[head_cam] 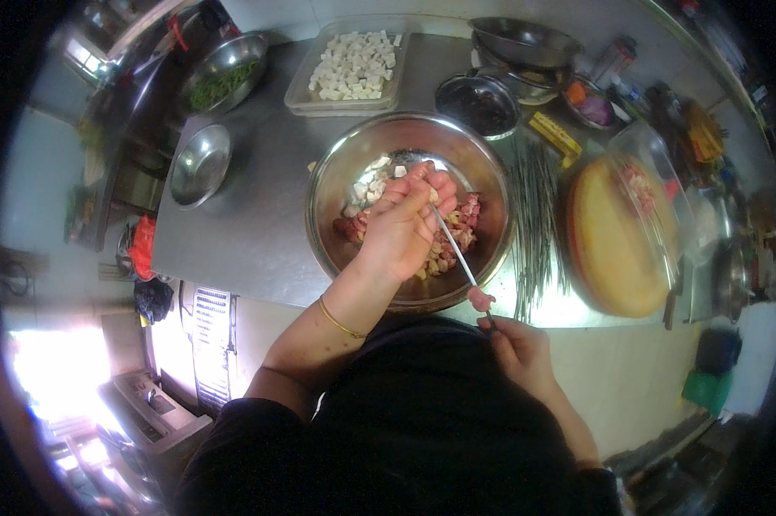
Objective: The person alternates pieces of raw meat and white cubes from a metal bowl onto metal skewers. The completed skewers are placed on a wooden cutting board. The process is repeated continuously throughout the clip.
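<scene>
My right hand [522, 353] grips the lower end of a metal skewer [455, 247], by the near rim of a large stainless steel bowl [410, 120]. One piece of raw meat [480, 298] is threaded just above those fingers. Over the bowl, my left hand [406, 222] pinches a small pale piece of food [433, 195] at the skewer's upper tip; the fingers partly cover it. Inside the bowl lie raw meat chunks [468, 216], yellowish pieces [434, 266] and white cubes [370, 186]. My left hand and forearm hide part of these contents.
Bare metal skewers [535, 226] lie right of the bowl, beside a round chopping board [604, 258]. On it, a clear tray [675, 226] holds loaded skewers. Behind stand a tub of white cubes [353, 68], a dark-filled bowl [478, 103] and a bowl of greens [226, 77]. A small steel bowl [201, 166] sits left.
</scene>
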